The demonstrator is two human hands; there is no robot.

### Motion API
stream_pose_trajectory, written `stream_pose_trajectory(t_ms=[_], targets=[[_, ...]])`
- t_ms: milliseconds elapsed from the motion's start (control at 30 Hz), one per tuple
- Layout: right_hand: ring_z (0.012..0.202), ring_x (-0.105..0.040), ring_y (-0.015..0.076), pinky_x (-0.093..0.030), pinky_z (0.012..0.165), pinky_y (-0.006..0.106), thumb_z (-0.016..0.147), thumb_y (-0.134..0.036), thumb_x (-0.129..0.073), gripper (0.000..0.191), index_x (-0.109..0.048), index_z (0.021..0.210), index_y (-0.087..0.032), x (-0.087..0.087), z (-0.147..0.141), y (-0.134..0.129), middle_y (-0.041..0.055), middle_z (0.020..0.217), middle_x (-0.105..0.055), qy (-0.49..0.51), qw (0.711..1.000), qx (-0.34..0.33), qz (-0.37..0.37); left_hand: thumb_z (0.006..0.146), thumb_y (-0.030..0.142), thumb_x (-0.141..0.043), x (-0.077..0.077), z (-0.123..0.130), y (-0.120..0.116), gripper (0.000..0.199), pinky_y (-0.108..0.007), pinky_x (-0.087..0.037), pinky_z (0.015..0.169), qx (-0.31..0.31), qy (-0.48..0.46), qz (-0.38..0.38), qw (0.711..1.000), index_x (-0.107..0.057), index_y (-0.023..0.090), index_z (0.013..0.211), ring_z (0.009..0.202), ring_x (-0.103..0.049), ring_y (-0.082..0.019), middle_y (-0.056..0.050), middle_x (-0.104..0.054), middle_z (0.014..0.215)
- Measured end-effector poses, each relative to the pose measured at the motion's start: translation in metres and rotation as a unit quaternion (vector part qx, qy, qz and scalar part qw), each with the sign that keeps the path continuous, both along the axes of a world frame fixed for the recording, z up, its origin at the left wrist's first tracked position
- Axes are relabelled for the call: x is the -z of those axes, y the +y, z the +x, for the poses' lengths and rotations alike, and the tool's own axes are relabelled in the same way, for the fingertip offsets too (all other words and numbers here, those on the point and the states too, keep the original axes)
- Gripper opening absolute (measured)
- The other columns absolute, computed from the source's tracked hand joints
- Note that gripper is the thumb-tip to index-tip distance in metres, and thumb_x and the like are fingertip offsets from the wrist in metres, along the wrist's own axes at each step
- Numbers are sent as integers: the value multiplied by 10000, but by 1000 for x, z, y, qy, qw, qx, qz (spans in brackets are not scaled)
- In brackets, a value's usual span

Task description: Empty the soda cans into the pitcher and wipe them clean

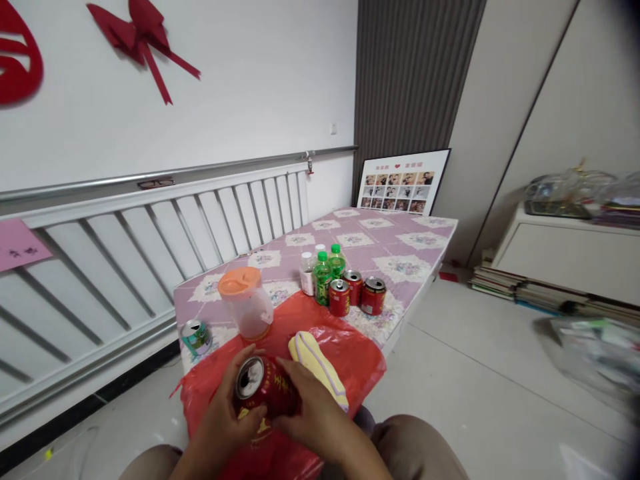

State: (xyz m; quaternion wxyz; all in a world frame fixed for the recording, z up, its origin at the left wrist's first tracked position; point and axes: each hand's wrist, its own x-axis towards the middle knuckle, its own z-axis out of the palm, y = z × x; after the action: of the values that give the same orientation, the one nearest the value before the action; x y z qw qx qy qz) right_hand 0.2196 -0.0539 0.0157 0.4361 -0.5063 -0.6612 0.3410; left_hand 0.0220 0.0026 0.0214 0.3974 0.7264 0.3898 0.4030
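A red drink can (273, 387) with yellow lettering is held between both palms, tilted so its opened top faces up and to the left. My left hand (227, 407) wraps the can's left side, fingers and thumb around it. From the right, my right hand (315, 410) grips the same can. Below it a red plastic bag (210, 377) spreads over the table edge and my lap. A folded yellow cloth (319, 367) with a pale purple border lies on the bag, just beyond my right hand.
A pitcher (253, 313) with an orange lid and a green can (196, 337) stand at left. Green-capped bottles (323, 277), white-capped bottles (307, 275) and several red cans (373, 296) cluster on the flowered tablecloth (410, 267). A white radiator (200, 233) runs along the wall.
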Motion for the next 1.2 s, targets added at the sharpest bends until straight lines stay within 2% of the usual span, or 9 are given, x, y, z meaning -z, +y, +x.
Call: stream_pose_trajectory(t_ms=[133, 233, 400, 500, 600, 700, 800, 967, 1200], targets=[[1223, -557, 261, -419, 1059, 383, 622, -242, -826, 844, -494, 1396, -303, -2, 6, -1, 38, 1366, -586, 37, 999, -8, -7, 694, 299, -691, 7, 9, 2, 746, -480, -446, 1083, 23, -21, 15, 999, -439, 228, 1392, 1283, -535, -328, -111, -556, 1396], [1204, -568, 268, -426, 1044, 385, 603, -228, -828, 840, -510, 1378, -286, -2, 13, 2, 45, 1346, -599, 42, 999, 13, 0, 711, 298, -695, 5, 20, 5, 730, -464, -434, 1097, 32, -26, 10, 999, -430, 233, 1388, 1308, -509, -322, -108, -520, 1427], [1184, -578, 260, -433, 1025, 391, 626, -176, -776, 761, -519, 1338, -255, -3, 32, 14, 64, 1322, -608, 36, 997, 52, 49, 748, 320, -701, -5, 52, 12, 772, -429, -444, 1090, 43, -79, -39, 995, -339, 231, 1423, 1348, -467, -301, -116, -463, 1474], [1199, -571, 269, -428, 1037, 418, 635, -175, -755, 742, -500, 1330, -224, 1, 54, 25, 88, 1322, -604, 41, 993, 97, 61, 743, 406, -720, -2, 74, 16, 823, -412, -504, 1015, 43, -126, -67, 989, -300, 239, 1431, 1323, -494, -306, -145, -479, 1451], [1243, -545, 280, -406, 1066, 449, 659, -221, -733, 733, -467, 1342, -213, 16, 85, 39, 114, 1359, -573, 32, 980, 191, 52, 767, 444, -688, 6, 96, 16, 752, -416, -524, 963, 3, -128, -93, 987, -348, 248, 1408, 1300, -513, -310, -153, -499, 1423], [1262, -527, 279, -378, 1092, 470, 684, -298, -703, 690, -459, 1324, -217, 38, 120, 52, 112, 1357, -566, 16, 956, 288, 59, 755, 378, -684, 15, 120, 11, 662, -438, -493, 984, 18, -93, -117, 989, -433, 228, 1349, 1295, -509, -311, -154, -518, 1399], [1238, -529, 298, -387, 1077, 481, 677, -394, -684, 694, -468, 1297, -167, 61, 150, 63, 148, 1307, -570, 2, 928, 368, 65, 743, 270, -657, 23, 148, 8, 615, -447, -451, 1019, 35, -65, -127, 989, -473, 224, 1328, 1299, -501, -298, -143, -528, 1397], [1206, -526, 328, -369, 1068, 519, 676, -422, -667, 661, -493, 1256, -157, 84, 173, 76, 157, 1238, -576, 0, 903, 427, 54, 707, 140, -667, 41, 201, 20, 647, -423, -428, 1051, 54, -52, -165, 984, -502, 185, 1332, 1282, -521, -287, -154, -558, 1374], [1181, -548, 314, -413, 1040, 479, 675, -383, -674, 641, -521, 1265, -182, 99, 181, 92, 124, 1203, -605, -6, 893, 447, 45, 715, 67, -643, 74, 259, 53, 631, -379, -460, 1028, 37, -84, -212, 973, -500, 140, 1325, 1146, -611, -237, -175, -576, 1338]])
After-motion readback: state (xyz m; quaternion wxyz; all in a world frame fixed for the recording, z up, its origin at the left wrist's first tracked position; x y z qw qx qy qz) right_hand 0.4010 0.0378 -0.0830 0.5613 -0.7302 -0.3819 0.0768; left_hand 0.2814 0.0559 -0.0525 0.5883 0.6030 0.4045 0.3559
